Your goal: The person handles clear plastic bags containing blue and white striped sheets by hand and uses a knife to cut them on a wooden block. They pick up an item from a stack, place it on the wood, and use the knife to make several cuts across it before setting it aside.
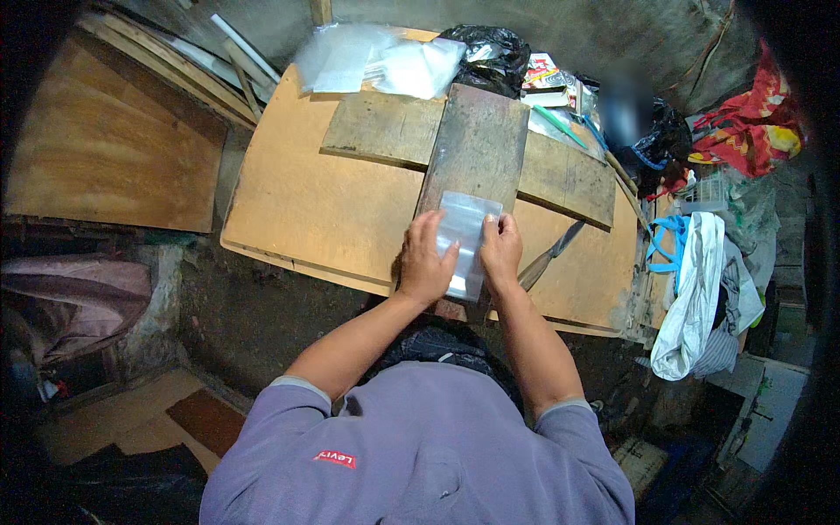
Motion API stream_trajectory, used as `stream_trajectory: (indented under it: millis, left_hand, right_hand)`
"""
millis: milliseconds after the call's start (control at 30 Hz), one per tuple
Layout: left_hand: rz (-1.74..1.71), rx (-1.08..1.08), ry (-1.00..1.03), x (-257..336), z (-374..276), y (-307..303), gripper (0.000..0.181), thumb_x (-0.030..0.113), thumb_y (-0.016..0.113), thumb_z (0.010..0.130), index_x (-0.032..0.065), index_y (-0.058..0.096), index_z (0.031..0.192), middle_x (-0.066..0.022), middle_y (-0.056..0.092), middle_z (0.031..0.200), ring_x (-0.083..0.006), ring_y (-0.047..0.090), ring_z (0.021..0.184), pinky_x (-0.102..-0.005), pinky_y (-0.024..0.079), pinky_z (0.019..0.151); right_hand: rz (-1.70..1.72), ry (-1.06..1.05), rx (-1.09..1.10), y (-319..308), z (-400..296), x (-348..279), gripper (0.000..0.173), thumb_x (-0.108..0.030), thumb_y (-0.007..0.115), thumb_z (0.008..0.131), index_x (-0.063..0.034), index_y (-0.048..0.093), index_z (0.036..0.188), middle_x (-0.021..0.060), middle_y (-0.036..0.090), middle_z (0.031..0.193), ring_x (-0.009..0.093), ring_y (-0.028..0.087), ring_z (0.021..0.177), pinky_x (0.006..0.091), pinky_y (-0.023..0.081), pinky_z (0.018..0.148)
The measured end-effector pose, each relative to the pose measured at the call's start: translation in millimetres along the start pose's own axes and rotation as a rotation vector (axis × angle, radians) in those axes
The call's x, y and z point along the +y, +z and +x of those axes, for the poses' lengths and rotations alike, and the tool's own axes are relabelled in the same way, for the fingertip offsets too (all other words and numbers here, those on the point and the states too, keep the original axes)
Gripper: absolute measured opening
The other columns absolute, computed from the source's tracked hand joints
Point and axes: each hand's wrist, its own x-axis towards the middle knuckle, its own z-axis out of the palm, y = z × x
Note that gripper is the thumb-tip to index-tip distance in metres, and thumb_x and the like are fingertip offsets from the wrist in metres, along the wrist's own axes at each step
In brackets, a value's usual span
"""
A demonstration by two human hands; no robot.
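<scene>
A clear plastic sheet or bag (464, 230) lies over the near end of a dark wooden board (479, 138). My left hand (425, 256) rests on its left edge with the fingers spread and the thumb on the plastic. At the right edge, my right hand (501, 246) pinches the plastic between thumb and curled fingers. The dark board crosses over a paler wooden plank (387, 128) on the tabletop (321, 210). A knife-like tool (551, 256) lies on the table just right of my right hand; its exact kind is unclear.
Stacked clear plastic sheets (400, 65) lie at the table's far edge, beside a black plastic bag (495, 59). Green and blue thin items (558, 125) lie at the far right. White cloth (689, 295) hangs at the right edge. A wooden panel (118, 138) stands at left.
</scene>
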Motion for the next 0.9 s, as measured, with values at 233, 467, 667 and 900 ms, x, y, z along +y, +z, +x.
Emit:
stream_trajectory:
  millis: [233,467,667,900]
  left_hand:
    - [0.429,-0.191,0.255,-10.8,-12.9,24.1,0.067,0.022,0.070,0.082,0.0145,0.044,0.143,-0.0154,0.039,0.143,-0.0359,0.030,0.140,-0.0539,0.024,0.113]
    - [0.524,-0.293,0.226,-14.3,-14.3,26.0,0.065,0.038,0.058,0.093,0.0171,0.036,0.150,-0.0163,0.032,0.152,-0.0352,0.022,0.145,-0.0579,0.018,0.114]
    - [0.571,-0.311,0.246,-14.3,-10.0,27.4,0.072,0.040,0.060,0.090,0.0187,0.031,0.153,-0.0165,0.030,0.150,-0.0371,0.022,0.143,-0.0612,0.022,0.109]
    - [0.593,-0.346,0.207,-12.1,-1.4,31.2,0.079,0.048,0.060,0.089,0.0199,0.027,0.155,-0.0161,0.029,0.151,-0.0363,0.022,0.142,-0.0609,0.021,0.106]
  right_hand:
    - [-0.215,0.004,-0.095,-3.1,4.5,-11.7,0.028,-0.018,0.055,0.092,0.0048,0.061,0.107,0.0271,0.066,0.097,0.042,0.064,0.092,0.0466,0.050,0.084]
    - [-0.541,-0.377,-0.088,-73.2,-7.2,17.1,0.043,0.000,0.060,0.076,-0.0027,0.057,0.119,0.0212,0.058,0.120,0.039,0.054,0.116,0.0482,0.044,0.097]
    - [-0.829,-0.477,-0.395,-115.7,-14.4,35.7,0.063,-0.007,0.081,0.061,-0.0105,0.059,0.120,0.0167,0.048,0.134,0.038,0.041,0.134,0.0477,0.038,0.110]
    - [-0.889,-0.614,-0.566,-134.2,7.3,42.8,0.025,-0.007,0.055,0.086,-0.0051,0.059,0.111,0.0153,0.056,0.127,0.036,0.046,0.130,0.0469,0.037,0.110]
